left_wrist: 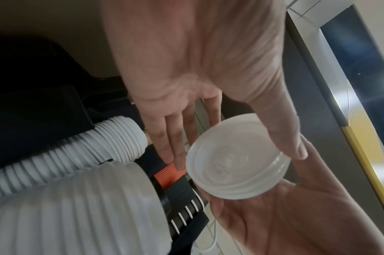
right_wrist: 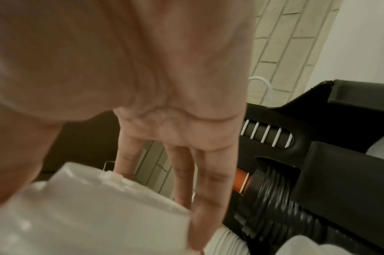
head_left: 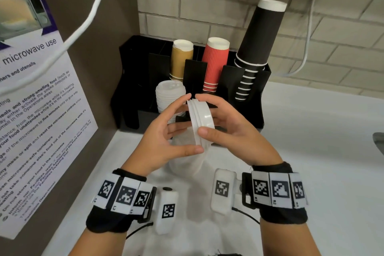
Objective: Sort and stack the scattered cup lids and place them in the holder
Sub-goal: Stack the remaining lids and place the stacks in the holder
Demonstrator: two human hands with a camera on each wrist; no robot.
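Observation:
I hold a short stack of translucent white cup lids (head_left: 201, 122) on edge between both hands, just in front of the black holder (head_left: 128, 81). My left hand (head_left: 190, 123) spans the stack, thumb at its lower rim and fingers over the top. My right hand (head_left: 204, 113) grips it from the right, thumb on the rim. In the left wrist view the stack of lids (left_wrist: 237, 165) faces the camera under my left thumb. A tall stack of white lids (head_left: 169, 93) stands in a front slot of the holder. Another lid stack (head_left: 187, 162) lies on the counter below my hands.
Tan cups (head_left: 181, 58), red cups (head_left: 215, 62) and a tall leaning stack of black cups (head_left: 255, 52) fill the holder's back slots. A panel with a microwave notice (head_left: 41, 110) walls the left. White counter (head_left: 311, 151) extends right; a white cable (head_left: 83, 27) hangs overhead.

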